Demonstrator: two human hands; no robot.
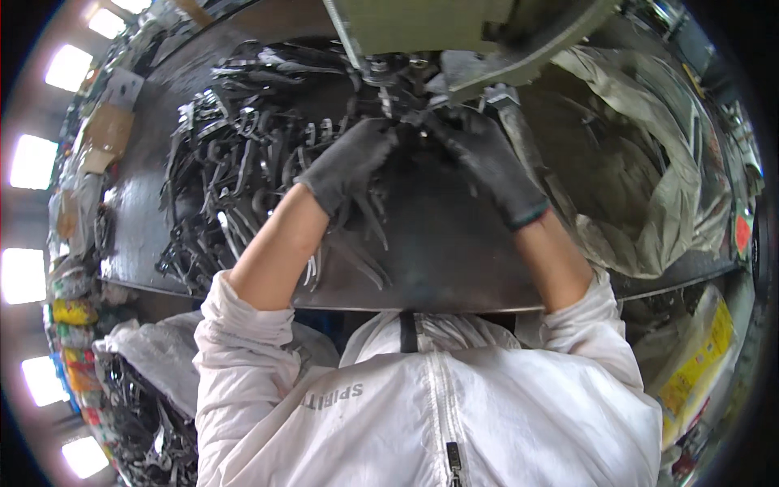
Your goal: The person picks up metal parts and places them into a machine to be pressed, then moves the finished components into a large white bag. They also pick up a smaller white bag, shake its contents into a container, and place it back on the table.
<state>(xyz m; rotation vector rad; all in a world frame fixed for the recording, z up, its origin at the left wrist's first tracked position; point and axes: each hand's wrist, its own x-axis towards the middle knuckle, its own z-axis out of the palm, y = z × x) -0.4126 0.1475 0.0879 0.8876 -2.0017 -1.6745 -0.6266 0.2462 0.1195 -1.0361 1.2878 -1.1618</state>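
Both hands wear dark work gloves and meet near the upper middle of the frame, just under the pale green machine [454, 28] that hangs in from the top edge. The left hand [349, 162] reaches up and right from the bare forearm at centre left, its fingers curled around a small dark metal part [403, 114] that sits at the machine's lower fittings; the fingers are pressed together on it, though the part itself is mostly hidden by the gloves. The right hand [483, 158] comes in from centre right, fingers bent and closed toward the same spot, touching the part from the other side; whether it truly pinches the part or only steadies it cannot be told. Under the hands lies a dark steel worktable [454, 260], its curved near rim running across the middle of the frame. A tangled heap of dark metal pieces [235, 170] covers the table's left half, reaching right up to the left wrist. At the right of the frame a grey-white sack [649, 187] slumps open on the table, well apart from the hands. The white zipped jacket [422, 406] fills the lower middle, sleeves pushed up above the elbows.
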